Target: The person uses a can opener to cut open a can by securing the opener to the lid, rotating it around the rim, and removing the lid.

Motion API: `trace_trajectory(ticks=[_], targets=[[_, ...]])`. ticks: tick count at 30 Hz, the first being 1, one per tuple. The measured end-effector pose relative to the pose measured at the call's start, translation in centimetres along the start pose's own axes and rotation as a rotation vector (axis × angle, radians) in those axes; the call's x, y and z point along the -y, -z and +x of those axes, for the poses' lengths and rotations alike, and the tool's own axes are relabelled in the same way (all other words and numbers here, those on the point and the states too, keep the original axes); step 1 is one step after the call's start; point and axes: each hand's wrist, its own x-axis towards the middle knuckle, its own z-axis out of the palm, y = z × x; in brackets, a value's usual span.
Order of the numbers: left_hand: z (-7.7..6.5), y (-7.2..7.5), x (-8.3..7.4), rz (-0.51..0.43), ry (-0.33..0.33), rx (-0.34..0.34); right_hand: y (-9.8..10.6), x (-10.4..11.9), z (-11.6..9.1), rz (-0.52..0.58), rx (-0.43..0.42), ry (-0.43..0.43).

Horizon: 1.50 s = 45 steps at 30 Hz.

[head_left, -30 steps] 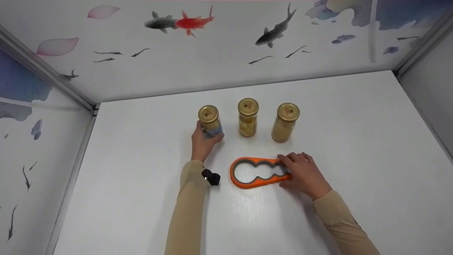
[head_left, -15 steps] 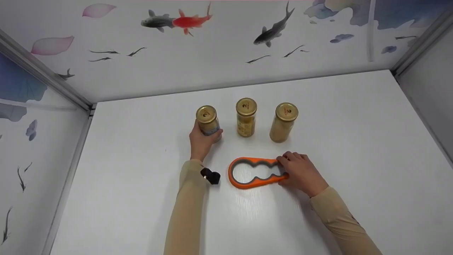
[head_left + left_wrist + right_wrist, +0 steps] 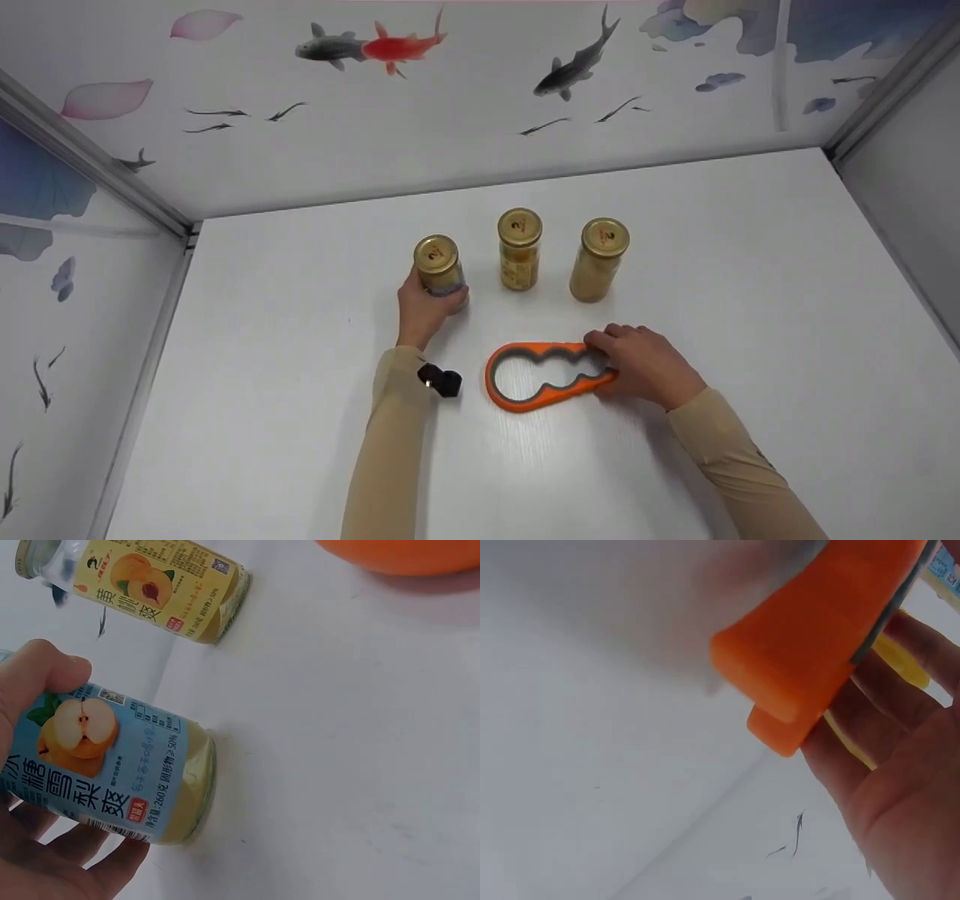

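Observation:
My left hand [image 3: 426, 306] grips a glass jar [image 3: 438, 264] with a gold lid, thumb on one side and fingers round the other. In the left wrist view its blue label [image 3: 90, 754] shows pears, and the contents are pale yellow; whether its base touches the table I cannot tell. My right hand [image 3: 646, 365] holds the narrow end of an orange jar opener [image 3: 517, 406] with grey scalloped inner edges. Its wide rounded end points left, in front of the jars. Up close, the right wrist view shows the orange handle [image 3: 817, 630] against the fingers.
Two more gold-lidded jars stand upright to the right of the held one: a middle jar [image 3: 519, 251] with a yellow peach label, and a right jar [image 3: 598, 262]. A white table [image 3: 262, 375] lies beneath, bounded behind by a fish-printed wall [image 3: 450, 112].
My left hand has brought the jar a little toward me. The opener's rounded end has shifted slightly nearer to me, with the right hand still on it. The other two jars have stayed put.

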Motion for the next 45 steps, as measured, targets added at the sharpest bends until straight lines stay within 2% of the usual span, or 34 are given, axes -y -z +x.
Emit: trace_trajectory(ticks=[12,16,20,24,29,35,42,44,45], targets=[[-0.9,0.2,-0.3,-0.072,0.021,0.022,-1.0,-0.6,-0.8,-0.013,0.013,0.038],[-1.3,0.3,-0.7,-0.075,0.028,0.038,-0.9,-0.9,-0.9,-0.06,-0.029,0.044],[-1.7,0.6,-1.1,-0.088,-0.013,0.062,-0.6,-1.4,-1.1,-0.097,-0.083,0.049],[-2.1,0.8,-1.3,-0.094,-0.033,0.084,-0.2,-1.8,-1.5,-0.083,-0.12,0.041],[-2.9,0.8,-1.2,-0.078,-0.05,0.112,1.0,-2.3,-2.1,-0.057,-0.164,0.021],[-4.1,0.2,-1.4,-0.072,-0.148,0.18,3.3,-2.9,-3.1,-0.032,-0.232,-0.02],[-5.3,-0.7,-1.4,-0.119,-0.231,0.247,5.4,-2.8,-4.0,-0.044,-0.333,0.005],[-6.1,-0.6,-2.5,-0.123,-0.233,0.257,5.8,-2.5,-4.0,-0.043,-0.339,-0.001],[-6.3,-0.7,-2.5,-0.13,-0.231,0.26,6.1,-2.4,-4.0,-0.038,-0.339,-0.005]])
